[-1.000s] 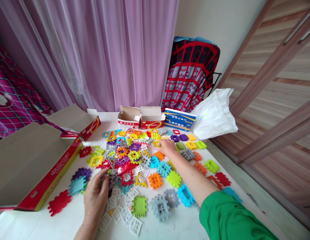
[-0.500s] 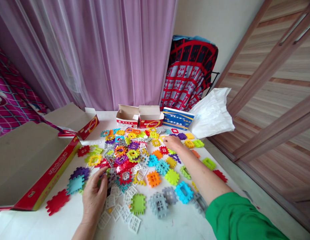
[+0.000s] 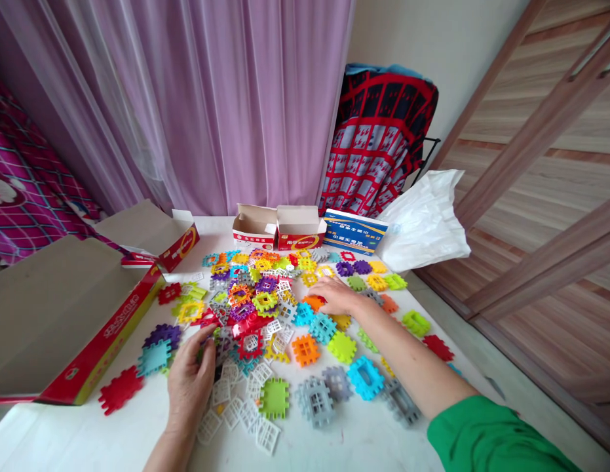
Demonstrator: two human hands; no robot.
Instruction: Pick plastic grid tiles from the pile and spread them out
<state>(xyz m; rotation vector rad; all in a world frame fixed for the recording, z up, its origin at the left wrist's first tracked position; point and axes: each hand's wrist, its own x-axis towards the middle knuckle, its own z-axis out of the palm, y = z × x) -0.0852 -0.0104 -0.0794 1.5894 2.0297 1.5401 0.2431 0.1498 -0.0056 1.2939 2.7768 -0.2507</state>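
Note:
Colourful notched plastic tiles lie in a spread pile on the white table point(image 3: 368, 436). My left hand point(image 3: 192, 367) rests at the pile's left side with fingers curled; whatever may be between them is hidden. To its right are white lattice window pieces point(image 3: 268, 435) and a lime green tile point(image 3: 274, 398). My right hand point(image 3: 334, 295) reaches over the pile from the right, fingers apart, its fingertips by an orange tile point(image 3: 314, 302). Nearby sit a teal tile point(image 3: 322, 328) and another orange tile point(image 3: 305, 351).
A large open box point(image 3: 108, 341) fills the left, with a smaller open box point(image 3: 179, 249) behind it. Two small red boxes point(image 3: 299, 242), a blue box point(image 3: 356, 233) and a white plastic bag point(image 3: 425, 226) stand along the back edge.
My right hand has come nearer and lower over the pile, its fingers now spread by the orange tile. The view has shifted slightly. My left hand keeps its place.

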